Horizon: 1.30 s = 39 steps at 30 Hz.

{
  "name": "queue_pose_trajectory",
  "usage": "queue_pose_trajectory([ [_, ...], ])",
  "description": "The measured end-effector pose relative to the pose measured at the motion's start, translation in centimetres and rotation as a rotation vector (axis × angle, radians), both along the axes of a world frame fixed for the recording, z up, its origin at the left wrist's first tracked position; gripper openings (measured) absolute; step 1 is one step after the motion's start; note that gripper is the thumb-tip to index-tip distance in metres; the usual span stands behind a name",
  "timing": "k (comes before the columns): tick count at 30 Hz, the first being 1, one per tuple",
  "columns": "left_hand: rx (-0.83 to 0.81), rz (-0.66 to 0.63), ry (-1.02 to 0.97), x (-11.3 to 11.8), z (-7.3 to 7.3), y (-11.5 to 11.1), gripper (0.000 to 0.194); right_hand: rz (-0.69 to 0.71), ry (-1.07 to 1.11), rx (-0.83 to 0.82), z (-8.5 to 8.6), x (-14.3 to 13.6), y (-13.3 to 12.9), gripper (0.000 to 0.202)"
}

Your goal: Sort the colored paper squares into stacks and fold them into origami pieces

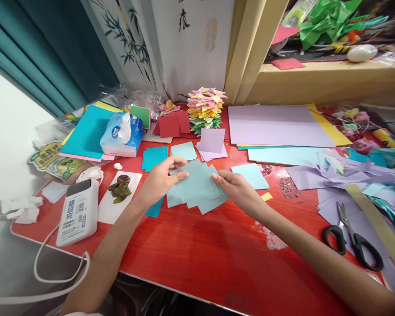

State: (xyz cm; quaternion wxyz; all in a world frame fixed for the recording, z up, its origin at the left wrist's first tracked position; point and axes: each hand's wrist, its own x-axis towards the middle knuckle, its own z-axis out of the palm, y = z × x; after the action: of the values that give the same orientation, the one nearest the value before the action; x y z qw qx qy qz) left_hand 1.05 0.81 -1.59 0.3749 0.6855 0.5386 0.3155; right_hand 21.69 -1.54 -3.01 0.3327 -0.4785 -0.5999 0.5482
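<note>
While the pale-blue paper squares [199, 188] are held fanned out over the red table [197, 245], their left side is pinched by the left hand [163, 177], their right by the right hand [236, 186] (neither clearly nearer); between the two, the fan is spread crosswise.

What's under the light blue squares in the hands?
Red tabletop shows along the lower edges of the light blue squares. Whatever lies directly beneath them is covered, so other sheets there can't be ruled out.

Red tabletop [217, 254] runs free in front; scissors [350, 231] block the right, white device [75, 217] the left
</note>
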Motion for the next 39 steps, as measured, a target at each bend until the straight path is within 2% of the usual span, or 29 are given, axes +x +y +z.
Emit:
queue_pose_trajectory([
  [6, 0.046, -0.064, 0.117, 1.4, 0.4, -0.9, 0.029, 0.039, 0.139, -0.091, 0.4, -0.6, -0.7, 0.031],
  [9, 0.092, -0.097, 0.12, 2.0, 0.7, -1.5, 0.032, -0.034, 0.171, -0.058, 0.3, -0.9, -1.2, 0.027],
  [14, 0.081, -0.206, 0.094, 2.4, 1.1, -2.4, 0.035, -0.148, 0.17, 0.018, -0.2, -1.4, -1.7, 0.026],
  [18, 0.094, -0.161, 0.158, 2.1, 1.2, -2.4, 0.035, -0.157, 0.183, 0.005, -0.3, -1.7, -2.0, 0.025],
  [25, 0.054, 0.047, 0.202, 0.3, 1.8, -2.4, 0.023, 0.042, 0.14, -0.071, -0.2, -1.7, -2.0, 0.022],
  [27, 0.053, 0.047, 0.192, 0.1, 1.8, -2.6, 0.025, 0.033, 0.116, -0.053, -0.3, -1.8, -2.1, 0.023],
  [31, 0.026, -0.038, 0.159, -0.6, 2.0, -2.8, 0.025, 0.056, 0.15, -0.049, -0.4, -2.0, -2.5, 0.021],
  [35, 0.035, 0.117, 0.213, -3.7, 2.9, -2.5, 0.025, 0.086, 0.254, -0.094, -0.3, -2.1, -2.5, 0.022],
  [39, -0.197, 0.093, 0.369, -7.7, 3.3, -1.9, 0.029, 0.072, 0.249, -0.137, -0.4, -2.0, -2.3, 0.021],
])
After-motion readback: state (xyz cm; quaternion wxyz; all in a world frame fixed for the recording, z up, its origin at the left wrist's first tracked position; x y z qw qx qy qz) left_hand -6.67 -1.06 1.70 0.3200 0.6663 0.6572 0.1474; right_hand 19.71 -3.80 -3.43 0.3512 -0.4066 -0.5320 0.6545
